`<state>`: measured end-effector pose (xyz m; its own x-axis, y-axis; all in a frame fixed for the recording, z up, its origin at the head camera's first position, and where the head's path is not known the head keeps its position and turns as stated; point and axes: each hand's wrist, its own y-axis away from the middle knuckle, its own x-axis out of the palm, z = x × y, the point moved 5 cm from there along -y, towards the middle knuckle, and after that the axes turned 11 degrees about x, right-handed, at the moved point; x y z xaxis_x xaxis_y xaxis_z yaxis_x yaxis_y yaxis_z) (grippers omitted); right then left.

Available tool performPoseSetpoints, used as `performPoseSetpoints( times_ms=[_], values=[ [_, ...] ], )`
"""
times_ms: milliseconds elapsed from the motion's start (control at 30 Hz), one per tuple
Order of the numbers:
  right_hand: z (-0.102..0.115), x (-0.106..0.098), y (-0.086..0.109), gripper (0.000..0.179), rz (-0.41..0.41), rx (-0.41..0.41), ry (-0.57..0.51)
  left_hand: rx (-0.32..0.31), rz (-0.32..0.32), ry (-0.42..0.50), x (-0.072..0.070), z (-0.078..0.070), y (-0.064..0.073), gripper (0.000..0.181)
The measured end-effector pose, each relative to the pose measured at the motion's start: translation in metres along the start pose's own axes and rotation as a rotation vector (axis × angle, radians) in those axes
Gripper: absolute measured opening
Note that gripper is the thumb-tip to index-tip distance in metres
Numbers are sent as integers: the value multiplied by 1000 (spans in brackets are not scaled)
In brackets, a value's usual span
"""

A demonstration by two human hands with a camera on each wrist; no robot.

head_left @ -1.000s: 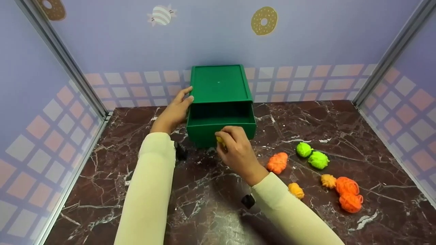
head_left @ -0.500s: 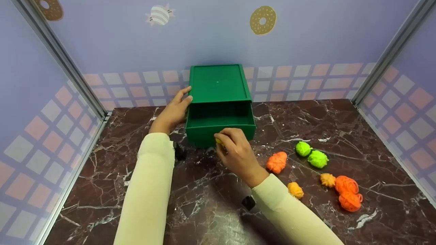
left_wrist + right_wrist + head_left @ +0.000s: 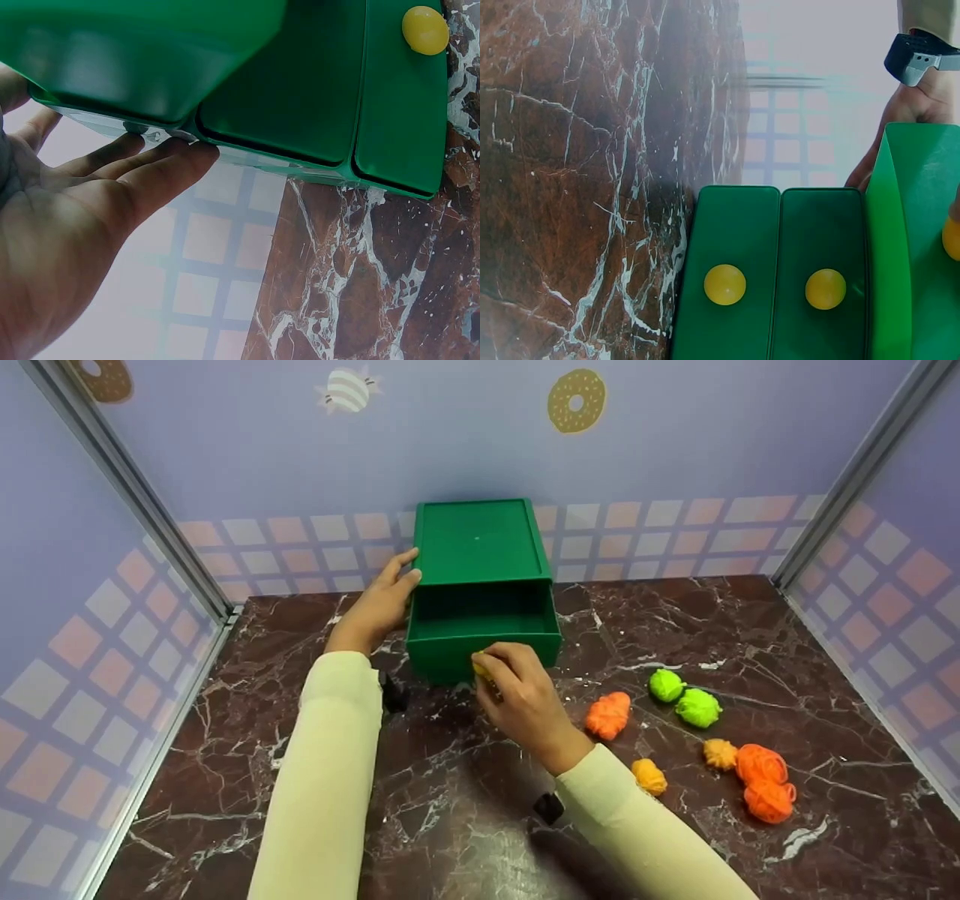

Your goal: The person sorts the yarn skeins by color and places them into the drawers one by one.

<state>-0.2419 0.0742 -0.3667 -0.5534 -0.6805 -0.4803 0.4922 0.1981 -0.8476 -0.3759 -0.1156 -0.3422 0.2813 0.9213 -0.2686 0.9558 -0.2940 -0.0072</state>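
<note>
A green drawer cabinet (image 3: 480,540) stands against the back wall, its top drawer (image 3: 442,656) pulled partly out and bare in the part that shows. My right hand (image 3: 521,694) pinches the yellow knob (image 3: 951,238) on that drawer's front. Straight fingers of my left hand (image 3: 379,607) rest against the cabinet's left side, as the left wrist view also shows. Below the pulled drawer are two more drawers, pushed in, with yellow knobs; the right wrist view shows a middle knob (image 3: 826,289) and a bottom knob (image 3: 724,285).
To the right on the dark marbled table (image 3: 435,840) lie several yarn balls: an orange one (image 3: 608,715) nearest the cabinet, two green ones (image 3: 698,708), two yellow-orange ones (image 3: 649,777) and an orange pair (image 3: 770,799). Patterned panels (image 3: 82,645) enclose the sides and back.
The top drawer stands slightly further out than a second ago, with my right hand still on its knob. My left hand keeps its place on the cabinet's side. The head view has shifted a little.
</note>
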Motion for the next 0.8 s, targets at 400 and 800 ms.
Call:
performPoseSetpoints(
  times_ms=[400, 800],
  values=[
    [-4, -13, 10, 31, 1, 25, -20, 8, -6, 9, -1, 5, -3, 50],
    [-16, -27, 23, 34, 22, 55, -78, 0, -4, 29, 1, 2, 0, 51]
  ],
)
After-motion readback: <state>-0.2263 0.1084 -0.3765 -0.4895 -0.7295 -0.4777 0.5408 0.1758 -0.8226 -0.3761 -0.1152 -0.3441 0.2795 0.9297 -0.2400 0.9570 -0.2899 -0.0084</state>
